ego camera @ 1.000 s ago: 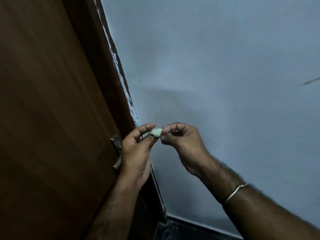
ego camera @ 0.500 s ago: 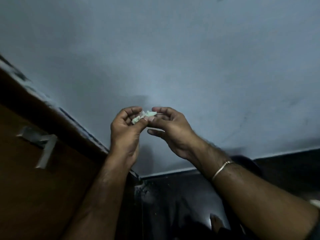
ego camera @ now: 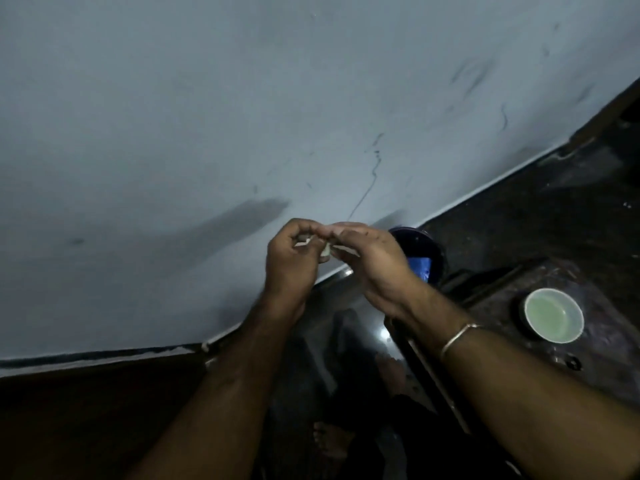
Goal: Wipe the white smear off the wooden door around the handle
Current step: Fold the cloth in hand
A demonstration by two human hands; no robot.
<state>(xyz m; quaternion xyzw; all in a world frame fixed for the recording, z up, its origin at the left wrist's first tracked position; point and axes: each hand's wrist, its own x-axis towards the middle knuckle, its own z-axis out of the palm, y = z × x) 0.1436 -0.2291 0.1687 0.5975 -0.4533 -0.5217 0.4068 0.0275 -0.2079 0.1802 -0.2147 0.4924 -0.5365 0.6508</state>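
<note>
Working a small pale wad [ego camera: 325, 249], pinched between left hand [ego camera: 291, 265] and right hand [ego camera: 372, 268] | door's brown edge [ego camera: 86, 410] lower left, handle unseen | wiping apparently still ahead.

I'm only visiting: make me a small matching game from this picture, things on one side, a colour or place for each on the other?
Things:
1. small wad
2. round cup
3. bangle
4. wall

Descriptions:
A. holds pale green liquid
B. grey-blue, with dark scribbles
C. pinched between both hands
D. on the right wrist

Pairs: 1-C, 2-A, 3-D, 4-B
</note>
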